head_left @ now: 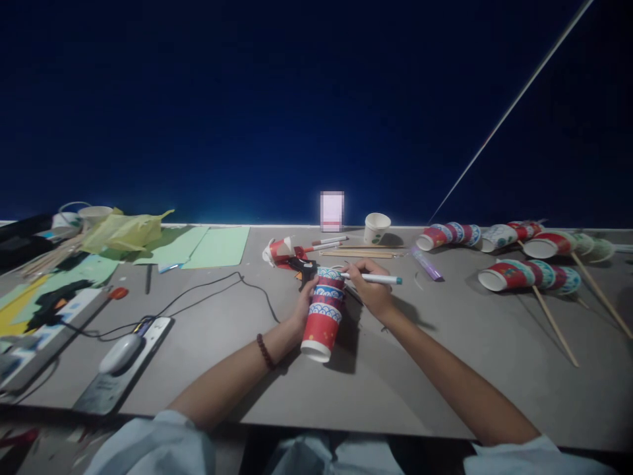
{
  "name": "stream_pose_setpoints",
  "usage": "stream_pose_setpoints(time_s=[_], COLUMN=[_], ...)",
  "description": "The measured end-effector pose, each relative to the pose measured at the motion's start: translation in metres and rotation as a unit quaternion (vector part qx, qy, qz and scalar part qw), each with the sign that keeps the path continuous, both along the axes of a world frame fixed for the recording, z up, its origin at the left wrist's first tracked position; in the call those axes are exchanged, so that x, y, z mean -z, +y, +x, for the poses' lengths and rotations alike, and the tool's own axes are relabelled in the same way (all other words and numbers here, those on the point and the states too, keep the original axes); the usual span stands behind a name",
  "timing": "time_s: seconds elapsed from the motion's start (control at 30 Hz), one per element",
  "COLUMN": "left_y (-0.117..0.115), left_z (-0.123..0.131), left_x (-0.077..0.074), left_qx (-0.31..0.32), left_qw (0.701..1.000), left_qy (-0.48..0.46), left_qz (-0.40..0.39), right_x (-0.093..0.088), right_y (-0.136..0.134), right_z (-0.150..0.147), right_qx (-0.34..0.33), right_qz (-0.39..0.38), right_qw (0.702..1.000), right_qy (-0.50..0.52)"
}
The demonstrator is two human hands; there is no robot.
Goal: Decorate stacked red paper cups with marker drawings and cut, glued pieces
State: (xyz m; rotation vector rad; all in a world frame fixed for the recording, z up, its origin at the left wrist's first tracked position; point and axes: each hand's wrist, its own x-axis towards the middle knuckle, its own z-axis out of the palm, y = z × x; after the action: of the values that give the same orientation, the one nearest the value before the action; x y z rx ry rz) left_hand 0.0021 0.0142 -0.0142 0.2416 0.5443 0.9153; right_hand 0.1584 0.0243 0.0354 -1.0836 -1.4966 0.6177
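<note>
A stack of decorated paper cups, red with blue-and-white wave bands, is tilted with its white open rim toward me. My left hand is closed around its left side. In my right hand is a white marker with a teal end, gripped between the fingers. The marker's writing end is by the upper, narrow part of the stack; whether it touches cannot be made out. Just behind the stack lies a black tool with an orange part, partly hidden by the cups.
More cup stacks on wooden sticks lie at the right. Behind are a white cup, sticks, markers and a purple tube. At left are green paper, a yellow bag, a power strip and cables.
</note>
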Motion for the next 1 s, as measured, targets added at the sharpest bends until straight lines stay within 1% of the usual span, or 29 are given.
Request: stream_pose_setpoints(time_s=[0.13, 0.4, 0.57, 0.63, 0.73, 0.8, 1.0], left_y=[0.000, -0.001, -0.004, -0.004, -0.003, -0.002, 0.001], left_z=[0.000, 0.000, 0.000, 0.000, 0.002, 0.003, 0.002], left_x=[-0.002, -0.007, -0.013, -0.014, -0.013, -0.013, -0.010], left_qx=[-0.005, 0.015, 0.040, 0.034, 0.010, 0.009, 0.012], left_qw=[1.000, 1.000, 0.998, 0.999, 1.000, 1.000, 0.999], left_qy=[0.007, -0.001, 0.034, 0.038, 0.019, 0.007, -0.046], left_qz=[0.000, -0.013, -0.016, -0.013, 0.003, 0.004, -0.007], right_x=[0.000, 0.000, 0.004, 0.005, 0.004, 0.005, 0.008], right_y=[0.000, 0.000, 0.001, 0.002, 0.002, 0.001, 0.006], right_z=[0.000, -0.001, -0.001, -0.001, -0.001, -0.001, -0.001], right_qx=[-0.002, -0.009, -0.018, -0.024, -0.033, -0.030, 0.010], right_qz=[0.005, -0.003, -0.012, -0.015, -0.012, -0.008, -0.016], right_qw=[1.000, 1.000, 0.997, 0.996, 0.994, 0.994, 0.994], right_qy=[0.001, 0.025, 0.071, 0.088, 0.107, 0.106, 0.112])
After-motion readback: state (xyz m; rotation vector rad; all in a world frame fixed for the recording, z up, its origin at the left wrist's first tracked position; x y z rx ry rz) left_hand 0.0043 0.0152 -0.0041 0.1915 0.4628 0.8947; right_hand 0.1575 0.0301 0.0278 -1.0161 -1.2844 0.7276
